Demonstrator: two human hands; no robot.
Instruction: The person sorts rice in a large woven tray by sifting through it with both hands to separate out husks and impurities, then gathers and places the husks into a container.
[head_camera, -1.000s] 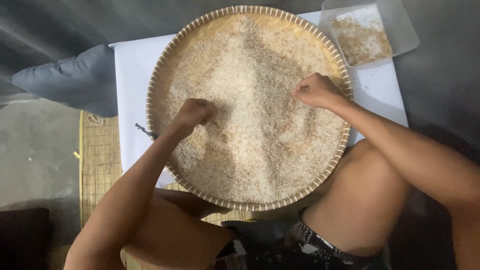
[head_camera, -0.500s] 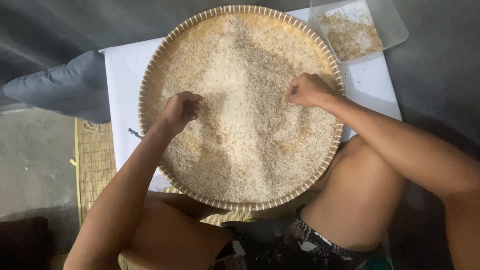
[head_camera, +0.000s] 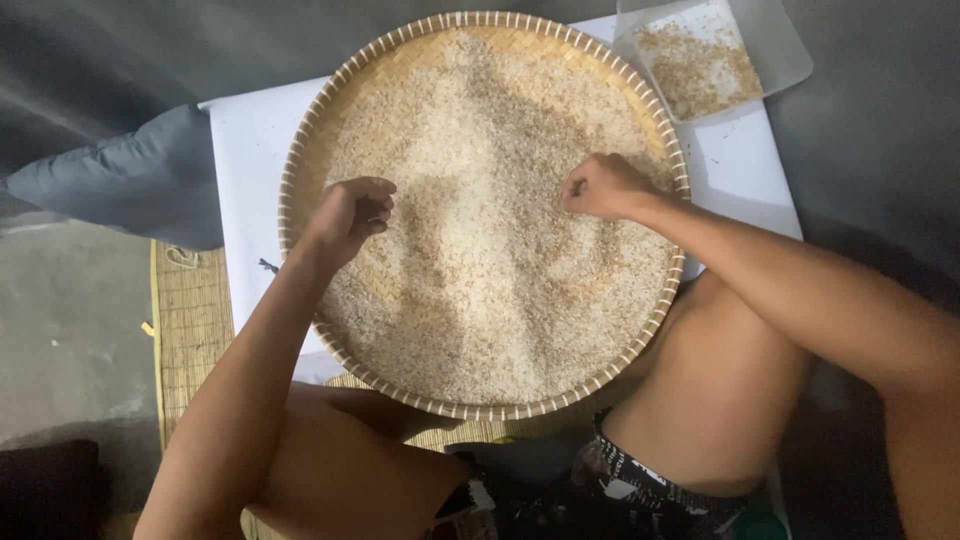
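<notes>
A wide round woven bamboo tray (head_camera: 318, 120) rests in front of me, covered with a layer of pale rice grains (head_camera: 480, 300). My left hand (head_camera: 350, 212) hovers over the left part of the rice, fingers curled with the tips pinched together. My right hand (head_camera: 600, 186) is over the right part, also curled into a loose fist with the fingertips down on the grains. Whether either hand holds grains I cannot tell.
A clear plastic tray (head_camera: 785, 50) with a small heap of brownish husks stands at the upper right. A white sheet (head_camera: 240, 170) lies under the basket, a grey cushion (head_camera: 130, 180) to the left, a woven mat (head_camera: 190, 330) below it. My bare knees are under the tray's near rim.
Both hands stayed over the rice with small finger movements; the left hand's fingers have closed into a pinch. The view has shifted slightly.
</notes>
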